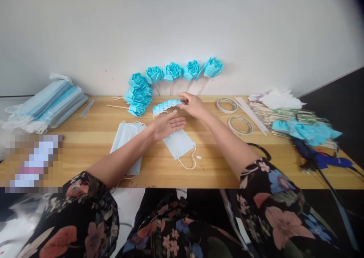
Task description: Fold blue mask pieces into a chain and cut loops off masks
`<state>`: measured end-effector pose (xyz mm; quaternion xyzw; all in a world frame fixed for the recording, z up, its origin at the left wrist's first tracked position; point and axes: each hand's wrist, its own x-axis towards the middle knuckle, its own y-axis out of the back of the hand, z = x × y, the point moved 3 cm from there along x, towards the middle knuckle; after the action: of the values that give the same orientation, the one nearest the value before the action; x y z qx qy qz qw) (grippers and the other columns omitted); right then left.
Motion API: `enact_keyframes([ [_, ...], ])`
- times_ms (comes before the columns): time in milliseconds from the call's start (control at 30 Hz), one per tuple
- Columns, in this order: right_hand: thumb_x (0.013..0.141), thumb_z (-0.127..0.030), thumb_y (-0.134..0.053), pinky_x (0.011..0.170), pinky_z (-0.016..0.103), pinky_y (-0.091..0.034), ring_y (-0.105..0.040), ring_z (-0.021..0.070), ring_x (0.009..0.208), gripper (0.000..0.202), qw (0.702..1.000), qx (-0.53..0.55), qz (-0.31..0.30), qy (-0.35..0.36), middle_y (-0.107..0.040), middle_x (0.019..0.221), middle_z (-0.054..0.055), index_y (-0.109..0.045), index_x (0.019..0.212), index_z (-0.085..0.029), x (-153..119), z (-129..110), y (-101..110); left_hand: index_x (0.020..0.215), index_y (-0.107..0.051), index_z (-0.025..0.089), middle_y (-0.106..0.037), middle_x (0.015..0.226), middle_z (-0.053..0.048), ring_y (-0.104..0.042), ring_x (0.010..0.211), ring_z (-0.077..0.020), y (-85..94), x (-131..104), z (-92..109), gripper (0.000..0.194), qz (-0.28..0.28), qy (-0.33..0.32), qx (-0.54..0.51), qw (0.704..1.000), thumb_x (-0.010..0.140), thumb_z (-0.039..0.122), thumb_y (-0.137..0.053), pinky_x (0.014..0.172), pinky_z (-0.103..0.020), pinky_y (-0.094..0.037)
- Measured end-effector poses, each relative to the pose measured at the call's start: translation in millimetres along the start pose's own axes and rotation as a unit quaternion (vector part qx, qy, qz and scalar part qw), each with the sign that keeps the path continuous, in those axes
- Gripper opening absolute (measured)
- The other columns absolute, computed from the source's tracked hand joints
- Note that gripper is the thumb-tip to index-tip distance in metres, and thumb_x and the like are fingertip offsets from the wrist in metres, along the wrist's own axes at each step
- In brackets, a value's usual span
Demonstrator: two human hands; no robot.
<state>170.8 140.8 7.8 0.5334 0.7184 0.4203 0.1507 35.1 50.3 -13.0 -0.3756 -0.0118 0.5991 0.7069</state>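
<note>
A curved strip of pleated light-blue petals [166, 106] with a whitish lower edge lies in the middle of the table. At its right end, my right hand [193, 104] has its fingers curled in and appears to pinch the strip's tip. My left hand [170, 126] is flat with fingers stretched out, just in front of the strip and over the upper part of a light-blue face mask [182, 144]. That mask's lower ear loop curls toward me. Partly under my left forearm rest more face masks [122, 134].
Blue paper-like roses on sticks [173, 73] lean against the wall, several more piled left. Stacked masks [54, 102] are far left. Two tape rolls [240, 125], white strips [251, 115], a pile of sticks [267, 114], blue scraps [308, 131] and a blue glue gun [330, 161] occupy the right.
</note>
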Motion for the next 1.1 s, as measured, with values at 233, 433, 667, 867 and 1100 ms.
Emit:
enact_keyframes([
  [233,0.076,-0.023,-0.071,0.109,0.05,-0.043,-0.059,0.0292,0.123,0.061,0.991,0.055,0.013,0.119,-0.067,0.132,0.009,-0.06,0.136,-0.025,-39.0,-30.1,21.5,0.087,-0.066,0.016,-0.072,0.086,-0.003,-0.069,0.08,-0.0129,-0.6,2.5,14.2,0.004,-0.024,-0.154,-0.083,0.984,0.088,0.019,-0.068,0.089,-0.029,-0.054],
  [433,0.087,-0.06,-0.06,0.111,0.046,-0.042,-0.054,0.0247,0.134,0.061,0.929,0.368,0.04,-0.005,-0.06,0.143,0.006,-0.053,0.141,-0.031,-55.8,-5.5,34.1,0.084,-0.064,0.015,-0.074,0.087,-0.005,-0.071,0.081,-0.0162,0.0,-9.9,28.7,0.012,-0.049,-0.225,-0.014,0.973,0.083,0.021,-0.073,0.08,-0.033,-0.058],
  [667,0.079,-0.058,-0.069,0.084,0.033,-0.055,-0.067,0.0218,0.109,0.056,0.851,0.517,-0.059,-0.071,-0.071,0.126,0.005,-0.067,0.126,-0.027,-66.3,-0.3,17.2,0.092,-0.067,0.014,-0.075,0.087,-0.005,-0.072,0.079,-0.0171,-1.8,-14.6,30.4,0.028,-0.065,-0.274,0.063,0.957,0.076,0.032,-0.082,0.078,-0.034,-0.06],
  [867,0.066,-0.046,-0.081,0.062,0.027,-0.048,-0.062,0.0139,0.067,0.036,0.881,0.463,0.011,-0.1,-0.074,0.083,0.001,-0.074,0.091,-0.02,-67.9,-6.4,14.5,0.093,-0.071,0.015,-0.075,0.088,-0.005,-0.072,0.083,-0.0188,2.1,-16.9,34.2,0.03,-0.064,-0.315,0.109,0.941,0.073,0.035,-0.083,0.08,-0.033,-0.058],
  [1100,0.068,-0.052,-0.078,0.056,0.027,-0.045,-0.057,0.0129,0.058,0.038,0.883,0.451,0.055,-0.122,-0.069,0.068,-0.002,-0.072,0.087,-0.02,-69.3,-3.9,12.0,0.094,-0.067,0.017,-0.076,0.099,-0.009,-0.071,0.103,-0.0264,9.4,-13.2,46.1,0.031,-0.05,-0.324,0.063,0.943,0.08,0.043,-0.073,0.095,-0.042,-0.054],
])
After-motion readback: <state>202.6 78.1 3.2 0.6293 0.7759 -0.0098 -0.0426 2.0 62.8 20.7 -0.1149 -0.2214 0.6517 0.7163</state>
